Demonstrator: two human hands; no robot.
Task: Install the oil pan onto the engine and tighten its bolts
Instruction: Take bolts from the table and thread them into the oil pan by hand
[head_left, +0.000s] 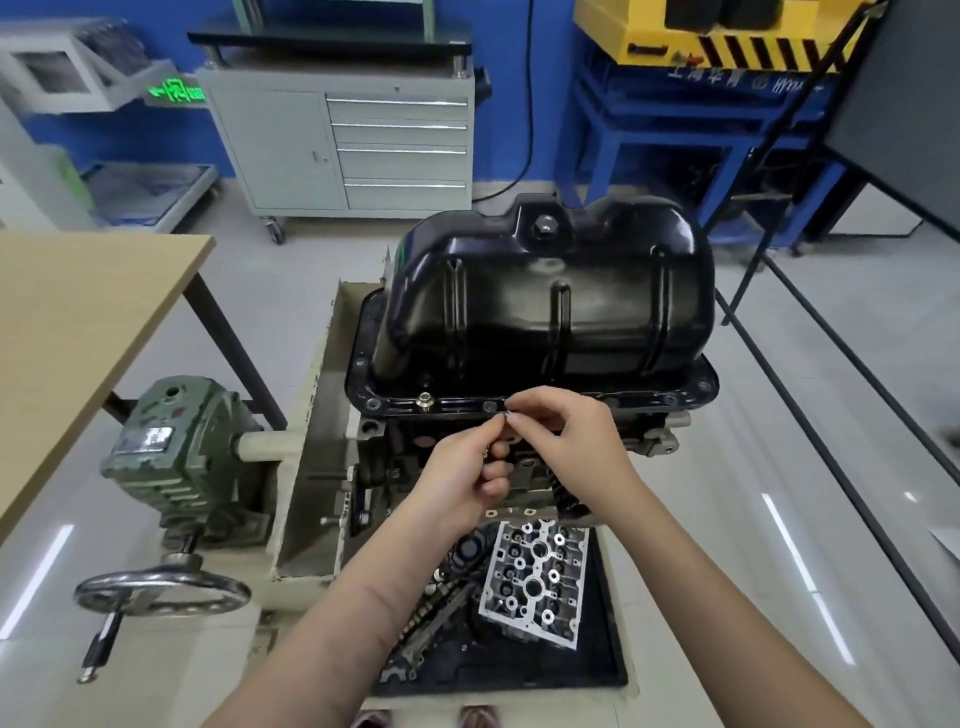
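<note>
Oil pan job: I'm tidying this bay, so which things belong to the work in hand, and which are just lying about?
In use:
oil pan seated on the engine
bolt standing in the flange
left hand and right hand, pinching small fasteners

Lying about:
cylinder head in the floor tray
handwheel
wooden table
drawer cabinet

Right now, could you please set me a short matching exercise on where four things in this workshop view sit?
Things:
1. oil pan
2. handwheel
3. cylinder head
4. drawer cabinet

Places:
A. in the black tray below the hands
B. against the blue wall
C. on top of the engine
D. low on the left, under the green gearbox

Pairs: 1-C, 2-D, 3-A, 4-B
</note>
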